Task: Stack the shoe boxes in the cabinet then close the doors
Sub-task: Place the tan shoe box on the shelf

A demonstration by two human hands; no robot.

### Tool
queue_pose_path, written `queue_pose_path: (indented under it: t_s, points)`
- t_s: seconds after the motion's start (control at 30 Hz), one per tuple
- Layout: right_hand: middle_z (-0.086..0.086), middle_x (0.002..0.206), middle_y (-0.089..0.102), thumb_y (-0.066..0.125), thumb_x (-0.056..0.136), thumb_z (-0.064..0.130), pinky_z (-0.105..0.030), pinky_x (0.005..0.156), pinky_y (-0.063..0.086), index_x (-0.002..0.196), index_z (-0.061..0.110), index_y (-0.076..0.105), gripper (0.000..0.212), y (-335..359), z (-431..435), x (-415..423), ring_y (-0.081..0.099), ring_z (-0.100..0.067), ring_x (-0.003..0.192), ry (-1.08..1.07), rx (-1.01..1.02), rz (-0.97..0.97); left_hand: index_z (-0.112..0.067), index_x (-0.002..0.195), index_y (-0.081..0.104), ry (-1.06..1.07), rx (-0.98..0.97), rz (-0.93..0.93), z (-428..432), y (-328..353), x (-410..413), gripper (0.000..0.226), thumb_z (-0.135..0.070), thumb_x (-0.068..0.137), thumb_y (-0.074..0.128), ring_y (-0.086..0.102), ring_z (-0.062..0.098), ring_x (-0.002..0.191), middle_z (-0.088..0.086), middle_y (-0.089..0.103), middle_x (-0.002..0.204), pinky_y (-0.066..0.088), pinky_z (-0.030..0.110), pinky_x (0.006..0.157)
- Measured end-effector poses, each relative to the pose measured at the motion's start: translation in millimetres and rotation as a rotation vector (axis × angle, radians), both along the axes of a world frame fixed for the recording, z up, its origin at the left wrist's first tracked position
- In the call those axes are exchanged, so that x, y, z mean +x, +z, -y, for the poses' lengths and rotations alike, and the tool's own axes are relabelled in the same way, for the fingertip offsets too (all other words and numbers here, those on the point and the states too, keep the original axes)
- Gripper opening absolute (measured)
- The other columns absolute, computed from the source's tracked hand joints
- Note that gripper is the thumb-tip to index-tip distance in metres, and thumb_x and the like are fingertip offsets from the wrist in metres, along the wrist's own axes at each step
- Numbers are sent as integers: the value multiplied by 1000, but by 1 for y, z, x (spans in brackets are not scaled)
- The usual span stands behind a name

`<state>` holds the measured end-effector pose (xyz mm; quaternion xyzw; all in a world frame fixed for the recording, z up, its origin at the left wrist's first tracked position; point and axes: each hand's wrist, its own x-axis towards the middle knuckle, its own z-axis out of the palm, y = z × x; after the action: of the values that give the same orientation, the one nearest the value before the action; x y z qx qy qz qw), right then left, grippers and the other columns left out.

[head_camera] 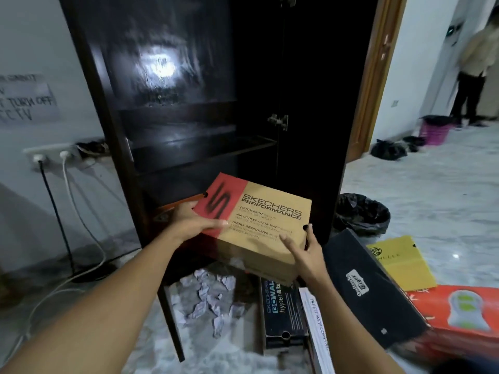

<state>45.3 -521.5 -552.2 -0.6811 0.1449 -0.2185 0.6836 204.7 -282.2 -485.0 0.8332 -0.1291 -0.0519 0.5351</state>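
Observation:
I hold a tan and red Skechers shoe box (264, 220) level in front of the lower opening of the dark wooden cabinet (189, 103). My left hand (195, 221) grips its left red end. My right hand (306, 252) grips its near right corner. An orange box (172, 207) lies inside the cabinet's bottom compartment, just behind my left hand. The cabinet's right door (310, 103) stands open. On the floor to the right lie a black box (370, 287), a yellow box (399, 261), an orange-red box (456, 317) and a dark Skechers GoWalk box (280, 311).
Crumpled paper (208, 295) lies on the floor by the cabinet leg. Cables (70, 201) hang from wall sockets at left. A black bin bag (361, 213) sits right of the cabinet. A person (472, 76) stands in the far right hallway near a pink basket (434, 129).

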Motion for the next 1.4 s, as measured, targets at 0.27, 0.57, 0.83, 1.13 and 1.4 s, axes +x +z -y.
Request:
queue_pose_path:
  t_s: [0.27,0.57,0.83,1.13,1.4]
  points:
    - [-5,130,66,65,60,85,-48,97,54,140,15,56,107,44,54,21,66,-26,112,-38,-23,-50,-31,147,38,-88,-283,16,6,-22,-6,123,-31,42,102,57,8,122,-10,62,129,45,29,105]
    - [6,118,63,85,67,39,-22,67,59,135,24,53,77,29,42,92,66,-13,102,174,-354,-96,-21,149,38,348,-495,-30,18,-67,4,107,-22,58,95,57,12,111,-6,59,124,45,24,87]
    - [-6,112,66,75,85,14,-30,81,57,120,13,62,37,-12,17,223,65,-28,107,217,-430,-356,-14,147,42,675,-476,108,20,-98,60,109,-9,52,96,61,25,115,12,63,128,48,35,100]
    - [-9,137,53,73,88,11,-41,102,52,150,13,38,71,-62,-15,298,58,-26,120,176,-144,-193,-30,143,44,994,-377,178,27,-166,130,108,-35,49,96,51,34,126,9,49,143,47,51,101]
    - [0,142,51,75,86,11,-37,112,42,154,17,32,81,-97,-40,327,51,-19,130,142,-99,-173,-20,147,39,1043,-433,231,21,-202,167,102,-18,61,93,58,34,118,16,58,134,46,35,98]
